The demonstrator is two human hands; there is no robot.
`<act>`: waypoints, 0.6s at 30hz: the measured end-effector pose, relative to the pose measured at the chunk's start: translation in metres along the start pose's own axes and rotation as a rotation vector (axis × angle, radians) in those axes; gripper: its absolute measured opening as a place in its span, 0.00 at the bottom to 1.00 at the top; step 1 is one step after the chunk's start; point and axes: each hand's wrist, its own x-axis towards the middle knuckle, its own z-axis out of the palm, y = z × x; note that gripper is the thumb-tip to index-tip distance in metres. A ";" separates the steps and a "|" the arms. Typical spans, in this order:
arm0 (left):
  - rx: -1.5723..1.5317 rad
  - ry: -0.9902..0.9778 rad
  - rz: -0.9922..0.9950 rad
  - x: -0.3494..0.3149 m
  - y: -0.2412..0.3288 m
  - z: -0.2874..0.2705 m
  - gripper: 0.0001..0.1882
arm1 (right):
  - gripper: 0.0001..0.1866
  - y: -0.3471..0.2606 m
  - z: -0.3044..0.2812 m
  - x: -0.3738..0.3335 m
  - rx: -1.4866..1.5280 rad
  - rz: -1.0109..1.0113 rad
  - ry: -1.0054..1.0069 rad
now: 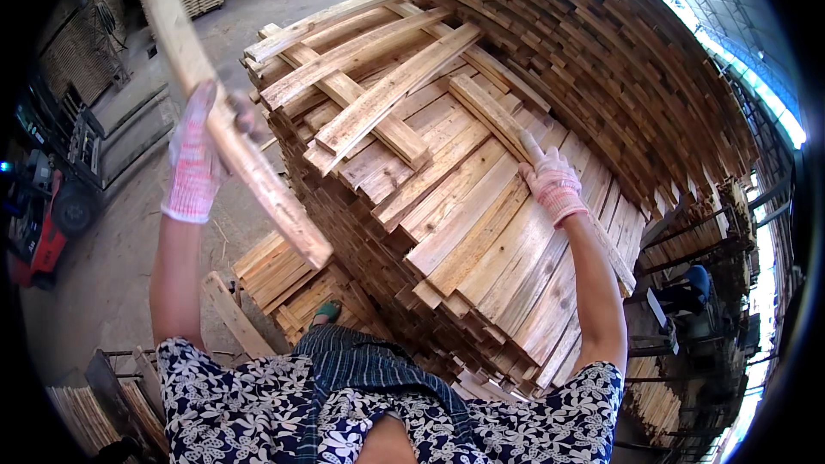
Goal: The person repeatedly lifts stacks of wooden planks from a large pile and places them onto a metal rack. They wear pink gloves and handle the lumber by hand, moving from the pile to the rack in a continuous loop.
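Stacked timber fills an open-sided shed with a concrete floor (112, 258). Left hand (196, 159), gloved, is clamped around a long plank (225, 112) held up beside the board stack (464, 232). Right hand (552, 185), gloved, grips a board (490, 112) lying on top of that stack.

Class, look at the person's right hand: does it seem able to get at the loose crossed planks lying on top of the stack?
Probably yes. The right hand already rests on a plank on the stack, and the crossed planks lie just beyond it with nothing between. The left hand is occupied, gripping a separate long plank.
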 end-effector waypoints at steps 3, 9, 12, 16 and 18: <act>0.112 0.199 -0.024 -0.033 -0.014 -0.050 0.27 | 0.39 -0.005 0.008 0.002 0.040 -0.013 -0.018; 0.212 0.319 -0.183 -0.126 -0.082 -0.092 0.23 | 0.35 0.036 -0.016 0.027 -0.118 -0.039 0.030; 0.106 0.344 -0.227 -0.155 -0.113 -0.088 0.23 | 0.36 0.068 0.004 0.037 -0.025 0.058 -0.017; 0.087 0.071 -0.517 -0.188 -0.121 -0.073 0.30 | 0.36 0.077 0.024 0.048 -0.010 0.013 0.046; 0.080 0.037 -0.670 -0.203 -0.122 -0.045 0.35 | 0.35 0.078 0.026 0.049 -0.001 0.023 0.028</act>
